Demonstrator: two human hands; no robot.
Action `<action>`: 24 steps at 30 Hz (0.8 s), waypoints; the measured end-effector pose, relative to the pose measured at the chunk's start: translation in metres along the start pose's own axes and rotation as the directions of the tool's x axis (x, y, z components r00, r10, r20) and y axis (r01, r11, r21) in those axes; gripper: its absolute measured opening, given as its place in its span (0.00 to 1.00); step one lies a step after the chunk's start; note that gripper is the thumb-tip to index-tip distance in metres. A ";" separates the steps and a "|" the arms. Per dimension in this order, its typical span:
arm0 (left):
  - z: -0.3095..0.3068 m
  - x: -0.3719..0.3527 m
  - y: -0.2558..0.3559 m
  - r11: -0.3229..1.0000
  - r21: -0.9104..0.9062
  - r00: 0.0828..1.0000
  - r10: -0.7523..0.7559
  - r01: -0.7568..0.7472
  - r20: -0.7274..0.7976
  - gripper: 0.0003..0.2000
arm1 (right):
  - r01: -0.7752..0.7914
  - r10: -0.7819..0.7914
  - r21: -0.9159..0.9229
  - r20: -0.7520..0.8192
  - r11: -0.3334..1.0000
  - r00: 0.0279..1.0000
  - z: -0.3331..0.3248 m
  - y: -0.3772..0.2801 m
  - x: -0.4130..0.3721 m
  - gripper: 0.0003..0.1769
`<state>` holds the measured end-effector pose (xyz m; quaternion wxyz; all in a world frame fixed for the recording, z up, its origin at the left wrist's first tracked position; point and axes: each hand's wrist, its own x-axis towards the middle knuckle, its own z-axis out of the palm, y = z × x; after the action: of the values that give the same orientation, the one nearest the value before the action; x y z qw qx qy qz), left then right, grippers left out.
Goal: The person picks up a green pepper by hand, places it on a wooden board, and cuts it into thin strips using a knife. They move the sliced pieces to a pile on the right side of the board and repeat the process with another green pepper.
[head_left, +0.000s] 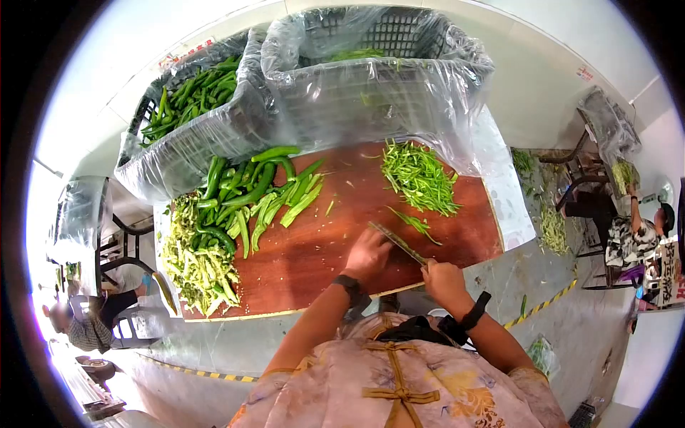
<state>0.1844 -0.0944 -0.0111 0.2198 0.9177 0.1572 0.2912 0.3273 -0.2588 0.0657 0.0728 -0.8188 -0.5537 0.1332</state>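
Observation:
My right hand [445, 279] is closed around the handle of a knife [397, 242], whose narrow blade slants up and left over the brown board [307, 264]. Beside the blade, my left hand [369, 253] rests low on the board with its fingers curled together; what lies under them is hidden. Just beyond the knife lie a few thin green pepper strips [417, 224]. Farther back is a heap of shredded green pepper [419, 178]. On the left of the board, whole long green peppers [250, 196] and split halves [302, 202] are piled.
Pale pepper cores and scraps [196, 264] are heaped at the board's left end. Behind the board stand two plastic-lined crates, one with green peppers [196, 96], the other [378, 78] with some green shreds. Other people sit at far left [89, 324] and far right [631, 239].

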 end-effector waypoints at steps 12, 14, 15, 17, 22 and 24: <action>-0.001 0.000 0.000 1.000 -0.003 0.998 -0.021 0.021 0.061 0.11 | 0.104 -0.102 0.059 -0.044 0.993 0.994 0.010 -0.016 0.039 0.11; -0.001 0.000 0.001 1.000 -0.015 0.999 -0.019 0.019 0.049 0.12 | 0.096 -0.093 0.071 -0.043 0.993 0.995 0.014 -0.016 0.037 0.11; -0.002 -0.001 0.000 1.000 -0.024 0.999 -0.018 0.019 0.041 0.12 | 0.101 -0.098 0.072 -0.047 0.992 0.994 0.013 -0.016 0.032 0.11; -0.001 -0.001 -0.001 1.000 0.010 1.000 0.009 -0.010 0.018 0.12 | 0.058 -0.058 0.021 -0.001 0.998 0.998 0.007 -0.012 0.015 0.12; -0.009 0.002 0.005 0.998 -0.046 0.998 0.049 -0.051 -0.036 0.13 | 0.067 -0.067 0.020 -0.019 0.998 0.998 0.022 -0.011 0.031 0.12; -0.011 0.004 0.005 0.999 -0.047 0.999 -0.005 0.007 0.034 0.14 | 0.132 -0.128 0.021 -0.125 0.991 0.984 0.032 -0.014 0.066 0.13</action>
<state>0.1816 -0.0936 0.0008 0.2450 0.9166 0.1493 0.2783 0.3281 -0.1935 0.0304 0.1273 -0.7864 -0.5984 0.0853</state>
